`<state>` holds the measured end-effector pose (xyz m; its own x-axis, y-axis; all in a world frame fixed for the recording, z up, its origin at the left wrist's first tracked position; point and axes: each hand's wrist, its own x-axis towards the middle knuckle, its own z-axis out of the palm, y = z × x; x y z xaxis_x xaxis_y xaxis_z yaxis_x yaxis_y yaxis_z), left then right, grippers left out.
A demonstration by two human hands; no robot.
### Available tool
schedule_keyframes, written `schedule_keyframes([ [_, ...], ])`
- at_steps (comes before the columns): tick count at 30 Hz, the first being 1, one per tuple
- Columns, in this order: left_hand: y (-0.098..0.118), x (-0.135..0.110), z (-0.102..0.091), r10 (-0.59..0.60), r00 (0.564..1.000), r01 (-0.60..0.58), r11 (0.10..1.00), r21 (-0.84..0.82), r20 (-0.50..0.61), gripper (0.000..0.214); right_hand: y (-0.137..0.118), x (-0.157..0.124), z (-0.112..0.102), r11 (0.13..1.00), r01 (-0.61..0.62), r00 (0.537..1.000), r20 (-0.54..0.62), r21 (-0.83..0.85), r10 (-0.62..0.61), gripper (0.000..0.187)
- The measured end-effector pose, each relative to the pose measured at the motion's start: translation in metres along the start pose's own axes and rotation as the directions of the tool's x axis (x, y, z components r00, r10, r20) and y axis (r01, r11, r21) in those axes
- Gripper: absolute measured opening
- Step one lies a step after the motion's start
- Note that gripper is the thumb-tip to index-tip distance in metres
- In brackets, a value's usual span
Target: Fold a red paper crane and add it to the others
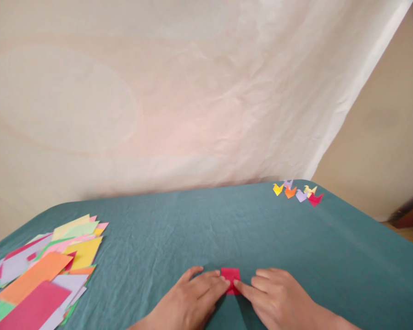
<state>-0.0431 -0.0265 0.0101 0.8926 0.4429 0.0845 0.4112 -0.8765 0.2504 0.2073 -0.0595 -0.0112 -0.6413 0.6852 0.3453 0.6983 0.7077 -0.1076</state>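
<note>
A small red piece of origami paper (231,274), roughly square with a fold line across it, lies on the cloth near the front edge. My left hand (192,298) rests over its left side, fingers extended and fingertips pressing on the paper. From the right, my right hand (278,293) touches the paper with its outstretched index fingertip, while its other fingers are curled back. Neither hand grips the paper; it stays flat on the table. My right thumb is hidden.
A teal cloth (179,229) covers the table. Loose coloured paper sheets (36,275) are heaped at the left. Several small folded paper birds, including an orange bird (290,192) and a red bird (315,199), sit at the far right. A pale hanging sheet (192,101) stands behind.
</note>
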Motion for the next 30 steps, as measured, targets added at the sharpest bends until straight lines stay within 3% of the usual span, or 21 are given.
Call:
schedule_keyframes([
  [4,0.006,0.006,-0.015,-0.144,0.988,0.123,0.957,-0.263,-0.061,0.047,-0.003,0.006,0.002,0.971,-0.163,0.986,0.007,0.172,0.165,0.021],
  [7,0.010,0.014,-0.016,-0.247,0.965,0.205,0.916,-0.346,-0.083,0.032,-0.003,0.010,0.006,0.937,-0.237,0.971,0.033,0.258,0.237,0.011],
  [12,0.014,0.028,-0.009,-0.342,0.937,0.307,0.905,-0.295,-0.073,0.008,-0.001,0.013,0.009,0.878,-0.326,0.943,0.054,0.351,0.329,0.010],
  [18,0.019,0.033,-0.004,-0.370,0.924,0.343,0.913,-0.223,-0.094,0.006,0.001,0.015,0.007,0.840,-0.376,0.922,0.068,0.391,0.381,0.010],
  [30,0.021,0.031,0.000,-0.413,0.906,0.402,0.909,-0.112,-0.098,0.013,-0.003,0.016,0.005,0.857,-0.386,0.918,0.050,0.343,0.393,0.014],
])
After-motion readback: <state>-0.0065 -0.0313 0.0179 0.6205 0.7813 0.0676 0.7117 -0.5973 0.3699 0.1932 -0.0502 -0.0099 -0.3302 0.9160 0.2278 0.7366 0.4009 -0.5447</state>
